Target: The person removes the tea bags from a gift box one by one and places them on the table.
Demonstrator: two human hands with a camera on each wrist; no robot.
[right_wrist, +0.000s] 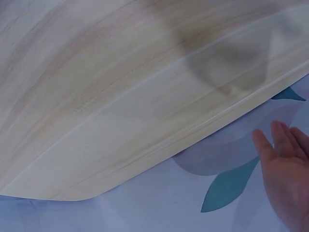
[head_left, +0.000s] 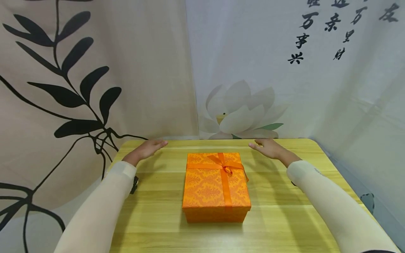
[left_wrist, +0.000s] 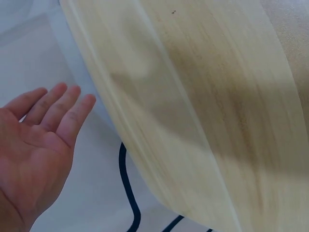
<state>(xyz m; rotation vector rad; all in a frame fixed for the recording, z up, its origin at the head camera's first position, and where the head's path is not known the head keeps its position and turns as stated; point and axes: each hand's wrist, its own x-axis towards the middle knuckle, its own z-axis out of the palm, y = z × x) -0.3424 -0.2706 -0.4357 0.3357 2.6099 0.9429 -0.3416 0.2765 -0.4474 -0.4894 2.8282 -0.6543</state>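
Note:
An orange gift box point(head_left: 205, 189) with a damask pattern stands on the wooden table, its lid on. An orange ribbon point(head_left: 225, 186) crosses the lid and ties in a bow point(head_left: 227, 168) near the far right corner. My left hand point(head_left: 147, 149) hovers over the table's far left part, apart from the box, fingers extended. In the left wrist view its palm and straight fingers point(left_wrist: 65, 113) show, holding nothing. On the other side, my right hand point(head_left: 269, 147) is raised beyond the box's far right corner, also with nothing in it. The right wrist view catches its extended fingers point(right_wrist: 285, 145).
The light wooden table point(head_left: 278, 225) has rounded far corners. Behind it hangs a pale curtain point(head_left: 152, 70) with dark leaves, a lotus point(head_left: 243, 109) and black characters. A small black object point(head_left: 134, 185) shows beside the left sleeve.

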